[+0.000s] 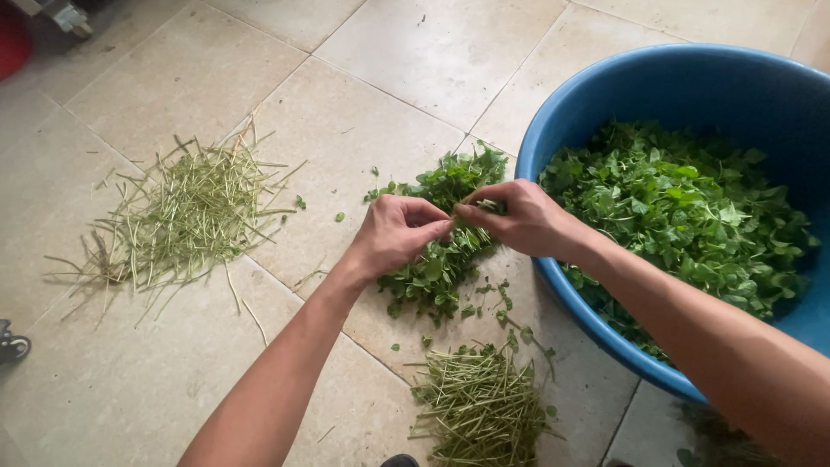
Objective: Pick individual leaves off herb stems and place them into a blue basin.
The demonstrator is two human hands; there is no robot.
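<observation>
Leafy sprig (481, 206) pinched between left hand (393, 233), right hand (523, 218) fingers

Both bare forearms reach in from the bottom edge and converge mid-frame. Left hand (393, 235) curled, palm down, fingertips pinched. Right hand (521, 218) faces it, fingers pinched too, the fingertips of both nearly touching.
</observation>
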